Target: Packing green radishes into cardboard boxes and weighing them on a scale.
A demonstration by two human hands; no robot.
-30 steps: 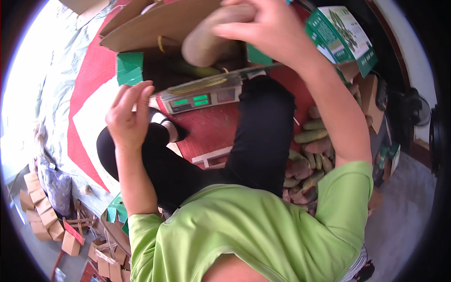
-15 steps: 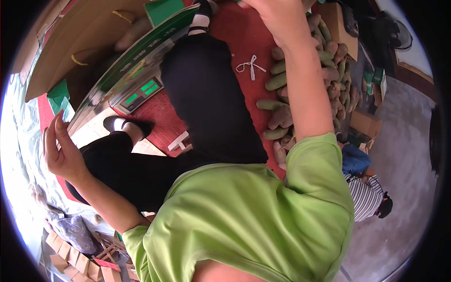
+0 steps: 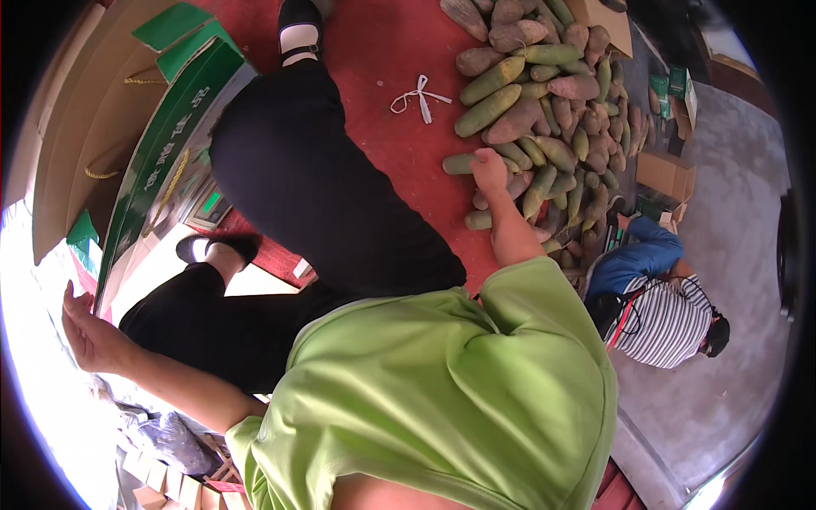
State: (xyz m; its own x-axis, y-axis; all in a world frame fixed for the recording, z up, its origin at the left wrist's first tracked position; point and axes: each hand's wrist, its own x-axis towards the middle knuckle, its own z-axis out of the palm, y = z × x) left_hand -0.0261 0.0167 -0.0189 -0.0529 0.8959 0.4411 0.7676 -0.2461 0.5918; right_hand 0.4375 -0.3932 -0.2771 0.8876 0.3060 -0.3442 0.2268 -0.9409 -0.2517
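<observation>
At one o'clock, the right hand point(image 3: 490, 172) sits over a green radish point(image 3: 457, 164) edging the pile point(image 3: 557, 154); whether it grips, I cannot tell. Better cup its middle. At eight, the left hand point(image 3: 92, 337) is empty, fingers parted.

A: so where'd that cam sit?
B: on the wearer's head, left one of a fisheye pair, pointed steeply down.
A: how close?
B: super near the lime-green T-shirt point(image 3: 450, 382); the grey floor point(image 3: 739, 221) sat farther off, at right.
</observation>
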